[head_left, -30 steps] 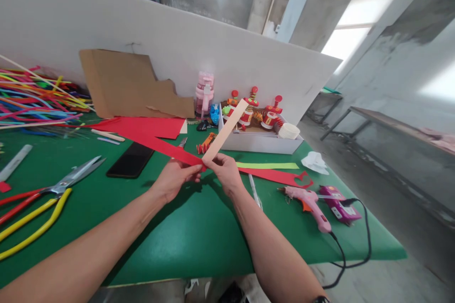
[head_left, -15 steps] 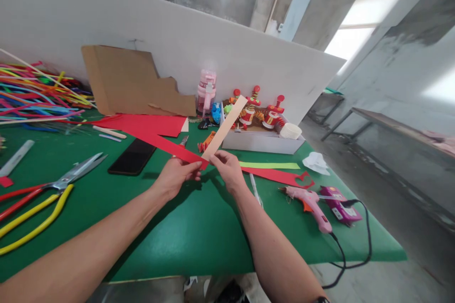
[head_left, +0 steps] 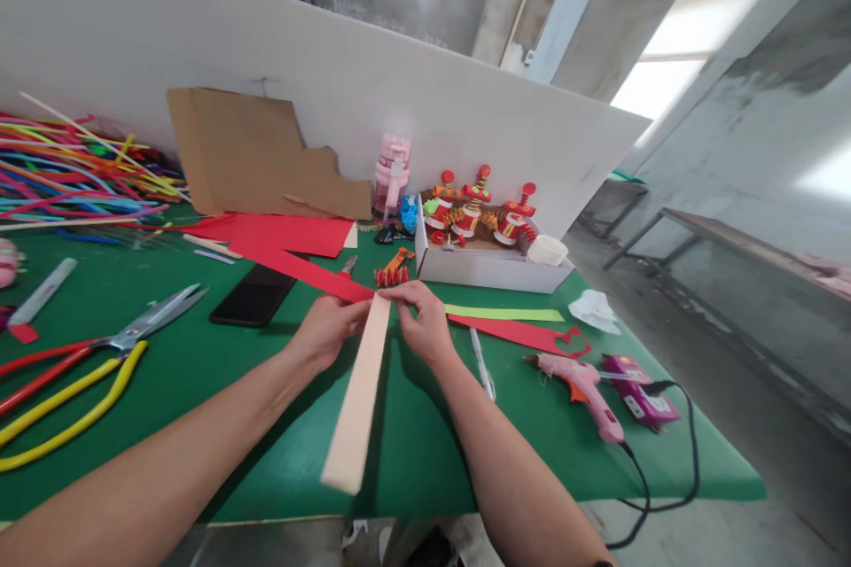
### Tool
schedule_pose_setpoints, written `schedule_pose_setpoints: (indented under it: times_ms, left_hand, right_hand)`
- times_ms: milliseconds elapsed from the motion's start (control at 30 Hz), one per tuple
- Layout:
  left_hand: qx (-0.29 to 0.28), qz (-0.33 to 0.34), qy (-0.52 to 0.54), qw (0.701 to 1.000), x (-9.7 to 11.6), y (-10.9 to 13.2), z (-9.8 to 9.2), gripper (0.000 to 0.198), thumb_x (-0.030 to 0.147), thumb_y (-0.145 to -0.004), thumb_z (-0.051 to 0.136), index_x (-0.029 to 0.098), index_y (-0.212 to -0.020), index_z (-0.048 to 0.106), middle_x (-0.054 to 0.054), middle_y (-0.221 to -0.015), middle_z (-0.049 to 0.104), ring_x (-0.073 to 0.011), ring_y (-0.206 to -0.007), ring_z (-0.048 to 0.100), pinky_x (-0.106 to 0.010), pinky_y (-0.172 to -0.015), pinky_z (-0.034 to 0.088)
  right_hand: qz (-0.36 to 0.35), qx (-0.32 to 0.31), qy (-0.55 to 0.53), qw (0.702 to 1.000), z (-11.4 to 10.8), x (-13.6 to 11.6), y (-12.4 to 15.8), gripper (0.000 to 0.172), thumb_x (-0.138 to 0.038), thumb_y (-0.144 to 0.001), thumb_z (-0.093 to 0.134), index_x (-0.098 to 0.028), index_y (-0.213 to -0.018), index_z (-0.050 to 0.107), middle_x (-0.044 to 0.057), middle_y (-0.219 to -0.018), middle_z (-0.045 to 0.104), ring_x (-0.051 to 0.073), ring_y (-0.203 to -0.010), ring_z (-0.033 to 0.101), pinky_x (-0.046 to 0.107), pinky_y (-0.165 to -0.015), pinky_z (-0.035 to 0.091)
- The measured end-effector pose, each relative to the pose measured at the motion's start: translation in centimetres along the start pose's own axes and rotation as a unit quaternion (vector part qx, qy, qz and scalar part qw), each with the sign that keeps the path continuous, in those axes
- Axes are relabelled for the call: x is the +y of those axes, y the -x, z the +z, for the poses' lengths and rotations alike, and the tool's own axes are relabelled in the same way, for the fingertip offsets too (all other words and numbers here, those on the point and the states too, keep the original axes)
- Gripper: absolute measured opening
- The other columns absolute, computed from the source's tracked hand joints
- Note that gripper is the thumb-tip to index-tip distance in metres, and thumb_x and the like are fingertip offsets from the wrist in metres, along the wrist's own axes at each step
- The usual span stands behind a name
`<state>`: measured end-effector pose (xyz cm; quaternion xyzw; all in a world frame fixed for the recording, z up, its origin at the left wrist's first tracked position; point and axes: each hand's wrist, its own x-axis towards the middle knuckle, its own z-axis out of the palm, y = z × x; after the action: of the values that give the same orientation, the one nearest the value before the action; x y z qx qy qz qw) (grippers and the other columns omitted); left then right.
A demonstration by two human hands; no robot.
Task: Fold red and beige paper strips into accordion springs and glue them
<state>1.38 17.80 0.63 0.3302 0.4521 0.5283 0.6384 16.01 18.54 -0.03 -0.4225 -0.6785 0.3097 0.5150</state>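
Note:
Between my hands, a red paper strip (head_left: 302,270) and a pale peach paper strip (head_left: 363,399) meet at their ends. My left hand (head_left: 327,328) is closed on the red strip, which runs back to the upper left. With fingers pinched at the joint, my right hand (head_left: 417,314) grips the end of the peach strip, which hangs down toward the table's front edge. Just beyond my fingertips lies a folded red and orange paper piece (head_left: 392,273). A utility knife (head_left: 348,266) is partly hidden behind my left hand.
Scissors (head_left: 143,332) and a black phone (head_left: 256,294) lie left. On the right are a pink glue gun (head_left: 585,385) with its cord, a pen (head_left: 482,363) and a green strip (head_left: 509,314). A box (head_left: 492,270) of paper figures and a pink bottle (head_left: 392,177) stand behind.
The peach strip has swung from pointing up and away to the right to pointing down toward me. Both hands remain at the joint, and the view has shifted slightly.

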Motion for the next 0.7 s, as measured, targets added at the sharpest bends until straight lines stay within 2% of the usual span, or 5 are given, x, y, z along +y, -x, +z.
schedule_pose_setpoints:
  times_ms: [100,200,367,500,700]
  left_hand:
    - [-0.008,0.01,0.0,1.0,-0.2,-0.1,0.0,0.028,0.029,-0.044,0.087,0.014,-0.061,0.069,0.002,-0.052,0.062,-0.0103,-0.05,0.055,-0.02,-0.048,0.043]
    - [-0.009,0.037,-0.016,0.999,-0.5,-0.2,-0.1,0.034,0.032,-0.045,0.088,0.014,-0.068,0.073,-0.001,-0.063,0.07,-0.0139,-0.057,0.061,-0.023,-0.054,0.048]
    - [-0.03,0.077,-0.05,0.995,-0.9,-0.2,-0.1,0.031,0.035,-0.05,0.088,0.015,-0.067,0.072,-0.002,-0.062,0.07,-0.0145,-0.056,0.06,-0.025,-0.055,0.05]
    - [-0.039,0.078,-0.026,0.996,-0.8,-0.1,-0.1,0.029,0.031,-0.049,0.089,0.016,-0.068,0.073,0.0,-0.061,0.069,-0.0121,-0.054,0.057,-0.022,-0.052,0.047]
    - [-0.03,0.07,-0.041,0.996,-0.6,0.1,0.0,0.027,0.03,-0.049,0.089,0.015,-0.063,0.072,0.003,-0.053,0.063,-0.0088,-0.048,0.049,-0.019,-0.047,0.041]
  right_hand:
    - [0.02,0.001,-0.034,0.999,-0.1,-0.1,0.0,0.022,-0.016,-0.08,0.058,-0.024,-0.08,0.079,0.005,-0.087,0.069,0.02,-0.086,0.063,0.033,-0.084,0.049]
    - [0.081,0.021,-0.111,0.99,0.2,0.2,-0.1,0.015,-0.029,-0.079,0.065,-0.022,-0.076,0.078,0.005,-0.083,0.07,0.02,-0.083,0.063,0.031,-0.081,0.049]
    - [0.191,0.066,-0.26,0.944,0.9,0.8,-0.2,0.018,-0.038,-0.068,0.076,-0.021,-0.071,0.073,0.0,-0.075,0.071,0.015,-0.071,0.06,0.028,-0.074,0.048]
    - [0.211,0.055,-0.294,0.931,0.9,0.7,-0.1,0.017,-0.035,-0.062,0.08,-0.02,-0.068,0.073,-0.001,-0.07,0.069,0.013,-0.067,0.058,0.028,-0.073,0.047]
    - [0.207,0.045,-0.275,0.938,0.9,0.6,-0.1,0.016,-0.033,-0.062,0.08,-0.019,-0.068,0.073,-0.001,-0.068,0.069,0.014,-0.067,0.059,0.029,-0.075,0.048]
